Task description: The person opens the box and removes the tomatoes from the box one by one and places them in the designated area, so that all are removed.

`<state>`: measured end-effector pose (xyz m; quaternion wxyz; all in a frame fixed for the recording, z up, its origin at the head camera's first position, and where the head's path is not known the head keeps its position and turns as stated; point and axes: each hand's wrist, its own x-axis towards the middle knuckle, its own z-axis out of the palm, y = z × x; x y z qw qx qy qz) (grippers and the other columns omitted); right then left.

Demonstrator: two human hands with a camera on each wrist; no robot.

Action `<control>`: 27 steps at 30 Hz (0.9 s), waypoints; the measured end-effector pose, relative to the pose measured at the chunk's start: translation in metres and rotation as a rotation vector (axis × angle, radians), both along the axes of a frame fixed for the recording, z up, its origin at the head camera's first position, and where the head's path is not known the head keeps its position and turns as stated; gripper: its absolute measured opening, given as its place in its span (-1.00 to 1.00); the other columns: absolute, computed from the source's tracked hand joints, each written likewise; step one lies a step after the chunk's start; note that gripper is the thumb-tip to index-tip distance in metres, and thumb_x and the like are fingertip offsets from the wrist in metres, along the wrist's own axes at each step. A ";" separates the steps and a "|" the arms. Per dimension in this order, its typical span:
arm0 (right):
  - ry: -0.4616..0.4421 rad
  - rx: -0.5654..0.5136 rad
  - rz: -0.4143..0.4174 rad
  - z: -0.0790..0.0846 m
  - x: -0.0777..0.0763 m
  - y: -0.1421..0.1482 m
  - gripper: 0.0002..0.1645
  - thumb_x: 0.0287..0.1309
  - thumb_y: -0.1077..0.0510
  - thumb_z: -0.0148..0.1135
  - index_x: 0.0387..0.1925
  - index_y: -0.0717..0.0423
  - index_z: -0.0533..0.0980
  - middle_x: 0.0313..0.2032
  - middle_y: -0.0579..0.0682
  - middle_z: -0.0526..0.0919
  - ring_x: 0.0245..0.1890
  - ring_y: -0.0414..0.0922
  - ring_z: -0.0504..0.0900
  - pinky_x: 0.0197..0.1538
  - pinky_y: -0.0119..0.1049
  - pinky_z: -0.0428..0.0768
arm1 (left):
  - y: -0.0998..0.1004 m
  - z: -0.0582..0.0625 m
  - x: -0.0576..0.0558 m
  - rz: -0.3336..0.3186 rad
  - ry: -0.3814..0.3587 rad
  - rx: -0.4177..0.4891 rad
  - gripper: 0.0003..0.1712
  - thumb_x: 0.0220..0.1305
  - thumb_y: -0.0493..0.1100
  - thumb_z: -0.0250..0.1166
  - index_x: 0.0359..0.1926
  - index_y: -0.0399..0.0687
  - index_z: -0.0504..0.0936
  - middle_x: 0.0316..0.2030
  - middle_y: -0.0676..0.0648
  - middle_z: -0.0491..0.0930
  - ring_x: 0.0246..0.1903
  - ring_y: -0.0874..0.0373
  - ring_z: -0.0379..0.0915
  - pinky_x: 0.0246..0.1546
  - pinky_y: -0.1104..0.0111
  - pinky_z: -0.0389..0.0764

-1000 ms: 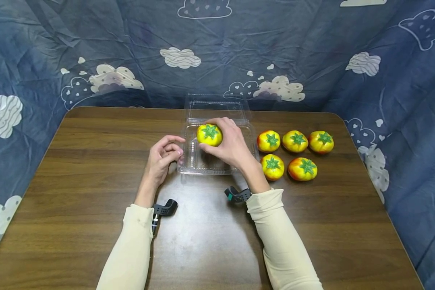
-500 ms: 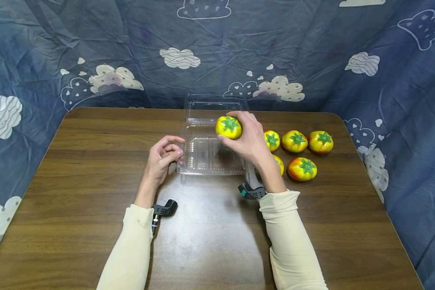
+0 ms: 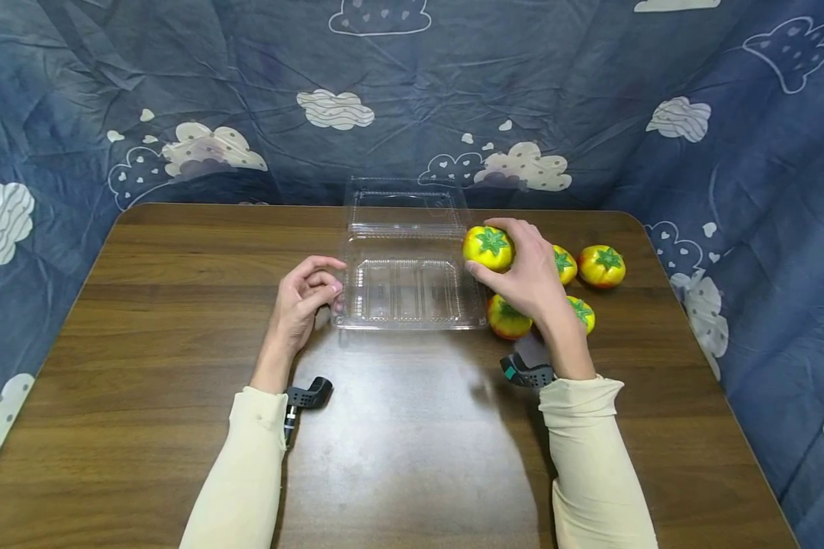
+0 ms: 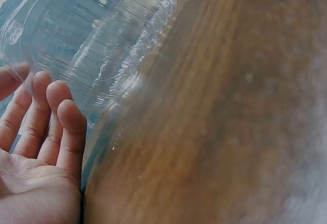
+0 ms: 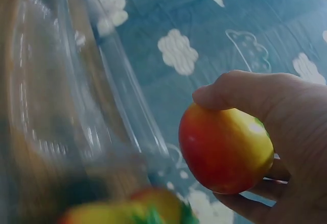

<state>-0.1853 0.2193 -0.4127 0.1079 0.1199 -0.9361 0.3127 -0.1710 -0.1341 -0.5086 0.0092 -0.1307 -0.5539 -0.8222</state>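
Observation:
In the head view my right hand (image 3: 532, 271) holds a yellow-red toy tomato (image 3: 487, 248) with a green star-shaped top, thumb on one side and fingers on the other. The right wrist view shows the same toy tomato (image 5: 225, 150) from its red side. It is right of the clear plastic container (image 3: 412, 324), whose hinged lid (image 3: 407, 204) stands raised at the back. My left hand (image 3: 302, 305) pinches the container's left rim between thumb and fingers. In the left wrist view the container (image 4: 107, 40) reaches over the left fingertips (image 4: 71, 114).
Several more toy tomatoes stand right of the container: one at the front (image 3: 508, 316), others farther right (image 3: 600, 265). The right hand and its load hide part of the group. A blue cloud-print cloth (image 3: 247, 91) hangs behind the wooden table (image 3: 178, 305).
My right hand has carried the toy tomato from over the container to the right, up to the other toy tomatoes. My left hand has kept its place at the rim.

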 end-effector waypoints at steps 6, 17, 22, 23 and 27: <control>-0.039 0.024 -0.072 0.002 0.011 0.039 -0.19 0.14 -0.09 0.51 0.36 0.09 0.47 0.19 0.20 0.58 0.14 0.19 0.48 0.22 0.20 0.41 | 0.000 0.000 0.000 0.004 0.007 -0.008 -0.60 0.21 -0.63 0.13 0.09 -0.57 0.52 -0.49 -0.06 0.65 -0.62 0.16 0.56 -0.53 0.41 0.67; -0.010 0.080 -0.257 0.006 0.033 0.121 -0.21 0.15 -0.07 0.50 0.36 0.12 0.48 0.16 0.32 0.56 0.08 0.29 0.48 0.11 0.21 0.35 | 0.001 0.001 0.001 0.006 -0.003 -0.001 -0.60 0.21 -0.64 0.11 0.09 -0.57 0.52 -0.49 -0.07 0.65 -0.62 0.15 0.56 -0.53 0.43 0.67; -0.034 0.097 -0.349 0.007 0.042 0.158 -0.21 0.21 -0.06 0.43 0.40 0.13 0.45 0.20 0.36 0.53 0.10 0.31 0.44 0.10 0.19 0.30 | 0.000 0.001 0.000 0.000 0.002 0.007 -0.58 0.20 -0.64 0.11 0.11 -0.64 0.47 -0.49 -0.08 0.64 -0.61 0.15 0.56 -0.53 0.43 0.66; -0.034 0.096 -0.364 0.008 0.043 0.165 -0.21 0.21 -0.05 0.42 0.40 0.14 0.45 0.21 0.36 0.53 0.10 0.31 0.44 0.09 0.18 0.29 | 0.000 0.001 -0.001 -0.001 0.003 0.009 -0.58 0.20 -0.64 0.11 0.11 -0.66 0.46 -0.49 -0.08 0.64 -0.61 0.15 0.56 -0.53 0.43 0.66; -0.051 0.111 -0.417 0.011 0.049 0.184 -0.20 0.22 -0.06 0.41 0.43 0.12 0.44 0.22 0.35 0.53 0.07 0.26 0.41 0.00 0.06 0.28 | 0.000 0.002 -0.001 0.001 -0.001 0.012 -0.58 0.20 -0.64 0.11 0.12 -0.68 0.44 -0.49 -0.09 0.65 -0.62 0.15 0.57 -0.53 0.43 0.66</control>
